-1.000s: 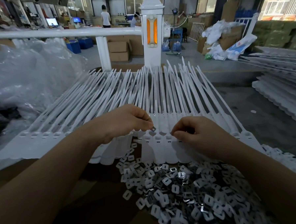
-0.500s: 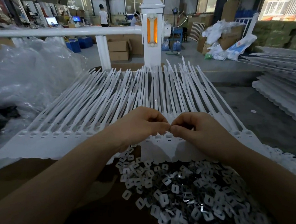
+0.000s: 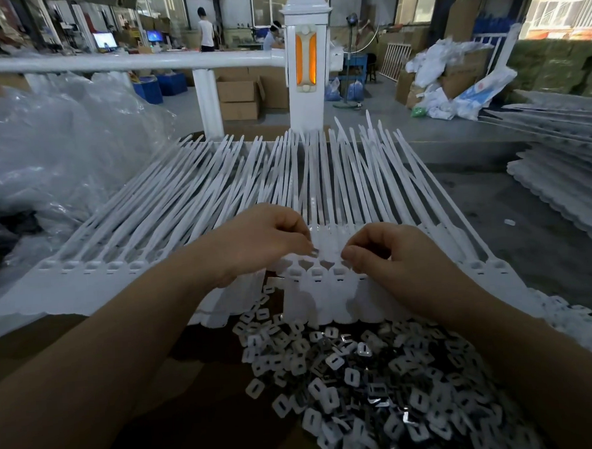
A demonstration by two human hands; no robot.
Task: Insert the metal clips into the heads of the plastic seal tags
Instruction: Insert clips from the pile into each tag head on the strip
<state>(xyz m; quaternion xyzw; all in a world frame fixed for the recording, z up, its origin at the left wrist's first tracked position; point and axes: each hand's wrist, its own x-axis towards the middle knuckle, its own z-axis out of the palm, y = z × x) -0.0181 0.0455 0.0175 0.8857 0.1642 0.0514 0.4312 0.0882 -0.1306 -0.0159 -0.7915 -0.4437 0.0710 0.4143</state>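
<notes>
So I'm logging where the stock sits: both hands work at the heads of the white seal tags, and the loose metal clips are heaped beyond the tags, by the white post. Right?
Not quite. The head view shows the pile of metal clips on the near side of the seal tags, under the forearms, not by the white post. The left hand and right hand are at the tag heads, as you say.

Brown counter [image 3: 202,421]. Directly on it, below the hands [image 3: 323,253]: heap of clips [image 3: 382,384], spilling toward the right hand's side. Under and beyond the hands: white tags [image 3: 286,190], straps fanned away, heads nearest. Left of the hands: crumpled clear plastic [image 3: 54,158].
</notes>
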